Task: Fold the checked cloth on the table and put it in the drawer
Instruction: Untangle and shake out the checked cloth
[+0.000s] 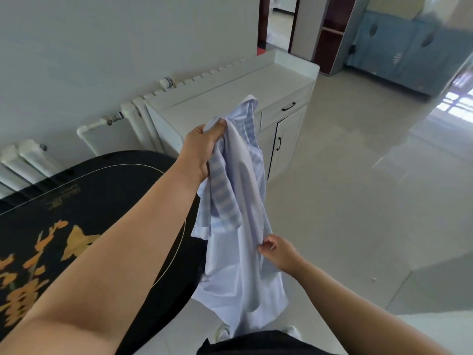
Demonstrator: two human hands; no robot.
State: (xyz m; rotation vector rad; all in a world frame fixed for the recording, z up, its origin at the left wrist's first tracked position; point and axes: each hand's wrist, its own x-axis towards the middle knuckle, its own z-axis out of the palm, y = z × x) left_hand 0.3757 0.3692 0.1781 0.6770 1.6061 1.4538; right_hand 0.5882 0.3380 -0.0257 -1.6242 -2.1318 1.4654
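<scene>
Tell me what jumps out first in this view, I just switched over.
The pale blue checked cloth hangs in mid-air at the centre, gripped at its top by the left hand and pinched lower on its edge by the right hand. At lower left lies the black table with its orange pattern, and behind the cloth stands a white cabinet whose drawer is closed.
</scene>
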